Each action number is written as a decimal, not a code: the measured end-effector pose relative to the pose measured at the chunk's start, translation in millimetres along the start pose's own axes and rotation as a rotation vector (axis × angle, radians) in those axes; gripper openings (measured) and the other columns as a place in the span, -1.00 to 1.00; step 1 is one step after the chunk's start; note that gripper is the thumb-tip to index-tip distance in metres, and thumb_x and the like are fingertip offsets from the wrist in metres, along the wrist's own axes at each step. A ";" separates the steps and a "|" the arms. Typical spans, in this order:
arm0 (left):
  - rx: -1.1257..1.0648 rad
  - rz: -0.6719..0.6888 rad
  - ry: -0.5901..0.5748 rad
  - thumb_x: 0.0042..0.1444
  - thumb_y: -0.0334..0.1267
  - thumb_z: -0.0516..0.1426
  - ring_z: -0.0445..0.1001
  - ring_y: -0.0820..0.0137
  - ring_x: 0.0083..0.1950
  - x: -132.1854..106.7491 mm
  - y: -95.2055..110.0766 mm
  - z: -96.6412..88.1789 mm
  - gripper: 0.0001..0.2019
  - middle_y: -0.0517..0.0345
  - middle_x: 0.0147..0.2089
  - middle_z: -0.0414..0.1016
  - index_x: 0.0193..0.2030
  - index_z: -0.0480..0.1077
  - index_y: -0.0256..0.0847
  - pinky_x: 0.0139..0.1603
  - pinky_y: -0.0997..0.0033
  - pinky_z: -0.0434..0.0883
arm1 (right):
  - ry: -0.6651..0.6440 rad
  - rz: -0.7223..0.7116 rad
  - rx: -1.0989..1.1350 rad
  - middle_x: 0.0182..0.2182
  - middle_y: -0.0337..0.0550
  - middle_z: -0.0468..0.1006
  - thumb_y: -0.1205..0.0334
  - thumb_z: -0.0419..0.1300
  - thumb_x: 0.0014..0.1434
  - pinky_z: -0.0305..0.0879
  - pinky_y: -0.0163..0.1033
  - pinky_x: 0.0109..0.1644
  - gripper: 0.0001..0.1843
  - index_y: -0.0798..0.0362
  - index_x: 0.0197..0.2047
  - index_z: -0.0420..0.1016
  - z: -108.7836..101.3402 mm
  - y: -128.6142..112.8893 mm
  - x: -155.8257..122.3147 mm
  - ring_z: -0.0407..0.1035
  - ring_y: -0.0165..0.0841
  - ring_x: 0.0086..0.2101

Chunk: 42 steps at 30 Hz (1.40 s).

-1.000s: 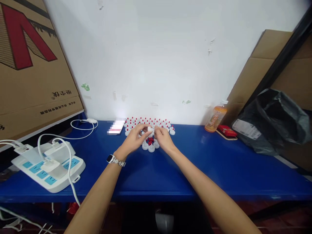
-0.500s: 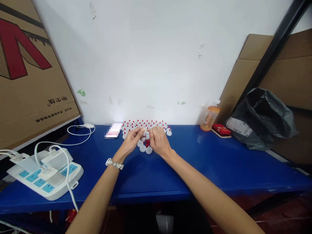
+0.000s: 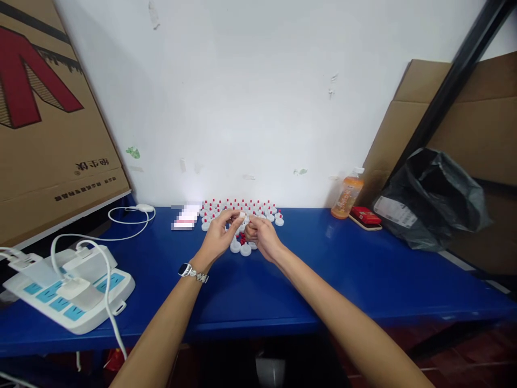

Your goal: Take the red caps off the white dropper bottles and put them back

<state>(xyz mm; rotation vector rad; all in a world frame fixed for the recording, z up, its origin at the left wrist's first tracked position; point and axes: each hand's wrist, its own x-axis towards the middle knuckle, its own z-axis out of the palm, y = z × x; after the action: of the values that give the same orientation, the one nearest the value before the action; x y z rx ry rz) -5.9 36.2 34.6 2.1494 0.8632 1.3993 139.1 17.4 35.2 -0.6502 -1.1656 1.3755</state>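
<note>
My left hand, with a watch on its wrist, pinches a small white cap between thumb and fingers above the blue table. My right hand is closed right beside it, fingertips meeting the cap; what they pinch is too small to make out. Under the hands lie a few loose white caps and a small heap of red pieces. Behind them, against the wall, stand several rows of white caps with red tips.
A white power strip with plugged chargers and cables sits at the left. A phone lies left of the caps. An orange drink bottle, a red box and a black bag stand at the right. Cardboard boxes flank both sides.
Both hands have lifted a little off the heap and drawn closer together, the white cap now held up between them. The camera view has shifted slightly.
</note>
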 end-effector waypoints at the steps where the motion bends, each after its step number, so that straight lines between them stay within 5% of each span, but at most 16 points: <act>1: 0.036 0.032 0.017 0.32 -0.07 0.06 0.47 0.31 -0.06 0.0 0.4 -3.4 -0.72 0.04 -0.09 0.52 -0.04 0.44 -0.19 -0.01 0.33 0.39 | -0.001 0.030 0.037 -0.72 -0.43 -0.10 0.05 0.11 0.19 -0.25 -0.29 -0.54 -0.48 -0.03 -0.64 -0.10 -2.1 -1.8 -0.8 -0.21 -0.54 -0.66; 5: 0.260 0.169 0.233 0.31 -0.11 0.09 0.40 0.33 -0.13 0.8 0.7 -26.3 -0.73 0.07 -0.14 0.44 0.06 0.40 -0.16 -0.02 0.29 0.38 | 0.127 0.123 0.057 -0.72 -0.47 -0.19 0.10 0.04 0.22 -0.26 -0.30 -0.57 -0.51 -0.04 -0.60 -0.18 -21.7 -8.4 -1.3 -0.29 -0.52 -0.66; 8: 0.323 0.182 0.159 0.30 -0.12 0.11 0.39 0.34 -0.15 1.1 -4.6 -35.8 -0.71 0.10 -0.15 0.44 0.09 0.39 -0.14 -0.03 0.29 0.38 | 0.269 -0.073 -0.269 -0.70 -0.42 -0.05 -0.01 0.05 0.24 -0.14 -0.31 -0.53 -0.51 -0.02 -0.60 -0.07 -32.0 -7.4 0.8 -0.15 -0.50 -0.64; 13: 0.257 0.064 0.057 0.24 -0.06 0.16 0.45 0.35 -0.14 -1.8 -17.5 -25.4 -0.67 0.08 -0.08 0.48 0.06 0.38 -0.15 -0.08 0.32 0.43 | 0.186 -0.267 -0.949 -0.59 -0.34 0.33 -0.06 0.10 0.26 0.08 -0.30 -0.36 -0.67 0.02 -0.38 0.36 -24.0 0.7 0.2 0.21 -0.42 -0.51; 18: 0.238 -0.008 -0.032 0.23 -0.05 0.17 0.46 0.36 -0.14 -6.1 -20.6 -17.0 -0.66 0.08 -0.07 0.50 0.07 0.37 -0.15 -0.06 0.29 0.44 | 0.224 -0.283 -0.822 -0.47 -0.29 0.44 -0.07 -0.01 0.33 0.20 -0.29 -0.32 -0.61 0.00 0.01 0.42 -30.3 -1.1 -4.0 0.33 -0.38 -0.44; 24: 0.211 0.010 -0.106 0.21 -0.03 0.18 0.47 0.33 -0.14 -7.6 -9.3 2.8 -0.66 0.09 -0.10 0.49 0.05 0.37 -0.14 -0.07 0.26 0.44 | 0.064 -0.277 -0.514 -0.50 -0.24 0.48 -0.06 0.21 0.16 0.26 -0.28 -0.34 -0.68 0.04 -0.25 0.46 -39.1 -3.3 -1.0 0.37 -0.38 -0.47; 27: 0.192 0.006 -0.099 0.18 -0.04 0.21 0.48 0.34 -0.10 -7.7 -5.0 8.6 -0.61 0.08 -0.01 0.49 0.10 0.33 -0.11 -0.06 0.27 0.45 | 0.123 -0.309 -0.509 -0.51 -0.22 0.50 -0.02 0.21 0.14 0.27 -0.29 -0.35 -0.71 0.06 -0.31 0.47 -48.0 -9.2 2.1 0.37 -0.38 -0.48; 32: 0.214 0.013 -0.098 0.24 -0.08 0.15 0.45 0.33 -0.11 -6.3 -3.9 8.0 -0.72 0.06 -0.02 0.48 0.02 0.36 -0.13 -0.13 0.29 0.43 | 0.343 -0.303 -0.937 -0.55 -0.25 0.49 0.22 0.18 0.13 0.20 -0.32 -0.38 -0.87 0.08 -0.34 0.50 -81.8 -16.7 14.8 0.34 -0.41 -0.51; 42: 0.286 0.007 -0.120 0.33 -0.14 0.02 0.43 0.31 -0.10 -1.0 -7.6 1.5 -0.81 0.09 -0.12 0.43 -0.14 0.41 -0.14 -0.06 0.25 0.38 | 0.075 -0.057 -1.438 -0.42 -0.12 0.60 0.36 0.20 0.07 0.20 -0.32 -0.32 -0.90 0.07 -0.35 0.56 -82.9 -17.4 52.6 0.43 -0.35 -0.40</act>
<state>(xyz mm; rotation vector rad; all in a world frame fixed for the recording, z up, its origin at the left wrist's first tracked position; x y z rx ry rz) -6.9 40.8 28.3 2.4210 1.0633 1.1944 210.9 86.7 34.8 -1.5916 -2.0042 0.2387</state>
